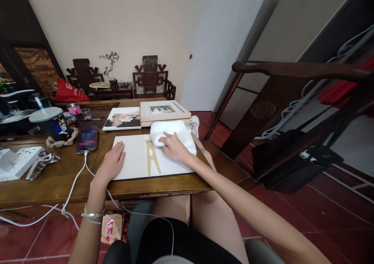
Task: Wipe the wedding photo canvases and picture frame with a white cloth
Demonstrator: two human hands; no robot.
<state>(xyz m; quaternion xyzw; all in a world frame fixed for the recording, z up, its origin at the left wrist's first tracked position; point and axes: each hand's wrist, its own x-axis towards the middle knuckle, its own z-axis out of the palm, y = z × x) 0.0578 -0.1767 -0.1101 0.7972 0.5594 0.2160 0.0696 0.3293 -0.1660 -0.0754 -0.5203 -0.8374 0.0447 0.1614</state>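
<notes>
A flat white board (133, 155) lies on the wooden table in front of me. My left hand (114, 161) rests on the board's left edge, fingers stretched out and holding nothing. At the board's right side is a bundled white towel (181, 131). My right hand (175, 147) is on the towel, its fingers curled and pressing into the folds. Between my hands, a flat gold-coloured piece (152, 158) with two splayed legs and a hole in its middle lies on the board. The towel covers the board's far right corner.
Behind the board are a framed picture (163, 110) and a printed panel (122, 118). To the left lie a phone (87, 138) on a white cable, a dark lidded cup (55, 124) with a straw, and a power strip (25, 164). A wooden chair (263, 108) stands right.
</notes>
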